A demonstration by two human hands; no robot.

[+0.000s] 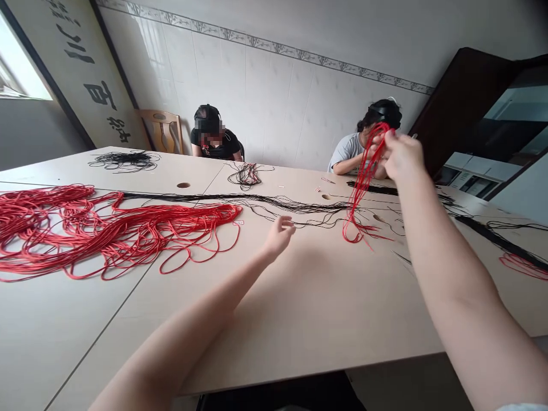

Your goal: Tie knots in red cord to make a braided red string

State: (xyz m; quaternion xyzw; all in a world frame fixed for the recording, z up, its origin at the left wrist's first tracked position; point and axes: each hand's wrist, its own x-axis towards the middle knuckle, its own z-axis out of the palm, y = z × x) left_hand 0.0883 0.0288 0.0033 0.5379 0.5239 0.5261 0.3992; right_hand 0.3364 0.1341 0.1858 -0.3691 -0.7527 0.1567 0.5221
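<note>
Raised at the right, my right hand grips a bundle of red cords. The cords hang down from the fingers, and their looped lower ends rest on the table. My left hand hovers over the middle of the table with its fingers loosely curled and apart, holding nothing I can see. Just beyond it lies a long strand bundle of black cords. A large heap of red cords spreads over the table to the left of my left hand.
A black cord tangle lies far left, and a smaller dark cord pile at the far edge. More black cords lie at right, near thin tweezers-like metal. Two people sit across the table.
</note>
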